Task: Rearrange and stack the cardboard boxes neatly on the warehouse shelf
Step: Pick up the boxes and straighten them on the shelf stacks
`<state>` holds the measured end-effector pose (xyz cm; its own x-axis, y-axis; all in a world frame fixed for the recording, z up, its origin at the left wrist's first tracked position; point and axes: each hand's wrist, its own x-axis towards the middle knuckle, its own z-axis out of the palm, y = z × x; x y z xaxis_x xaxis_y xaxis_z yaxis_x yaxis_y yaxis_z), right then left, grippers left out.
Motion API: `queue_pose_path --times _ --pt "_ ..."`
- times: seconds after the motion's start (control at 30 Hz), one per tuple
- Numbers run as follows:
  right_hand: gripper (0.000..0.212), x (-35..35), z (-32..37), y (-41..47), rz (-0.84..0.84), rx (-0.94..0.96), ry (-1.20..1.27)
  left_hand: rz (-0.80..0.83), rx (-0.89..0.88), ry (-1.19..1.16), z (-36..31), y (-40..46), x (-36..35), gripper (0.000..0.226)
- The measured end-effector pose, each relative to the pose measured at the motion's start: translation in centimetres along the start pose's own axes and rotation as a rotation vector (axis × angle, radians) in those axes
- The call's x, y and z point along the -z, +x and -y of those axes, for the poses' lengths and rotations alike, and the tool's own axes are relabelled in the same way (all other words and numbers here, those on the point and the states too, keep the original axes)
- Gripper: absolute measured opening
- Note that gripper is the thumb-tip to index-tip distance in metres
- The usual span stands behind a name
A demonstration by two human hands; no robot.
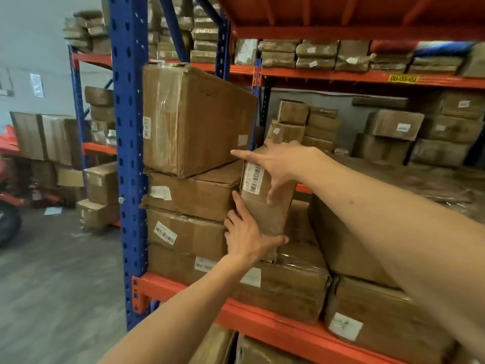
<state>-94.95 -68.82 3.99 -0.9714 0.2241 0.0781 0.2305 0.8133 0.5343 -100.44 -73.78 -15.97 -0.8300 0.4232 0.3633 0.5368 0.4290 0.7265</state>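
A small upright cardboard box point(265, 206) with a barcode label stands on the shelf, held between both hands. My left hand point(245, 233) grips its lower left edge, thumb under the bottom. My right hand point(282, 166) clasps its top, fingers spread, index finger reaching toward the big box. To the left is a stack of three flat boxes point(189, 195) topped by a large tilted box point(194, 119) wrapped in tape. The small box rests against this stack, above a wide box point(291, 285) on the orange shelf beam point(262, 319).
A blue upright post point(130, 158) borders the stack on the left. More boxes point(367, 311) fill the shelf to the right and behind. The upper shelf point(367, 74) holds several flat packages. Boxes and red equipment stand on the floor at left.
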Motion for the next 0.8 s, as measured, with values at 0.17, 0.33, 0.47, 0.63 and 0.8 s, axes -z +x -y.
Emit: queue_pose_path --times 0.17,0.33,0.47,0.63,0.8 --pt "0.134 -0.1 1.3 -0.1 0.085 0.019 -0.18 0.008 -0.067 0.022 0.2 0.2 0.2 0.154" --pt "0.133 -1.6 -0.1 -2.8 -0.024 -0.129 0.009 0.033 -0.273 0.208 -0.5 1.3 2.2 0.15" --pt "0.119 -4.8 -1.2 -6.3 -0.109 -0.249 0.189 0.056 -0.417 0.456 -2.0 1.0 2.3 0.15" --pt "0.112 -7.5 -1.4 -8.0 -0.205 -0.303 0.334 0.063 -0.457 0.628 -2.5 0.4 1.9 0.152" --pt "0.111 -10.5 -1.3 -8.9 -0.259 -0.359 0.45 0.042 -0.521 0.799 -2.4 0.0 1.4 0.154"
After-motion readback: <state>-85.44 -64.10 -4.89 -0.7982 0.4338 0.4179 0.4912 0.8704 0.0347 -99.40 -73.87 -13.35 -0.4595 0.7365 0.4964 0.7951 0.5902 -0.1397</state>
